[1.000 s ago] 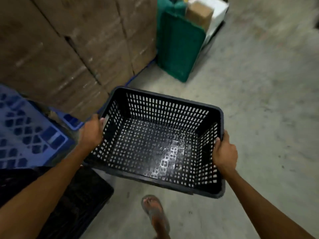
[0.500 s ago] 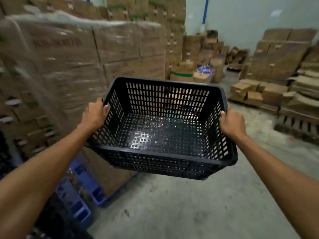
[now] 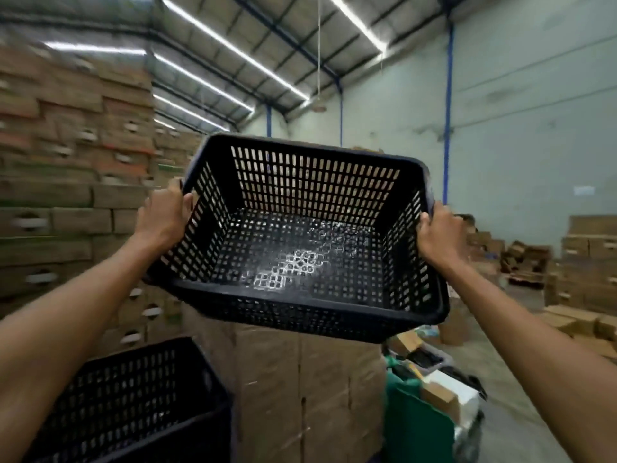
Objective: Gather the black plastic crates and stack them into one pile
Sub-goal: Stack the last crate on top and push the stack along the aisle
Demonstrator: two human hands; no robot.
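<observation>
I hold an empty black perforated plastic crate (image 3: 300, 255) up at about head height, its open top tilted toward me. My left hand (image 3: 165, 217) grips its left rim and my right hand (image 3: 439, 233) grips its right rim. Below it at the lower left stands another black perforated crate (image 3: 133, 402), its top open; how many crates lie beneath it is hidden by the frame edge. The held crate hangs above and to the right of that one, not touching it.
Tall walls of stacked cardboard boxes (image 3: 66, 168) fill the left. A wrapped block of boxes (image 3: 300, 389) stands straight ahead below the crate. A green bin (image 3: 414, 426) with cartons sits at the lower right. Loose boxes (image 3: 574, 272) line the right wall over concrete floor.
The crate has risen from knee height over the floor to head height, and my view has swung upward. Both hands kept their grip on the rims. The lower black crate came into view.
</observation>
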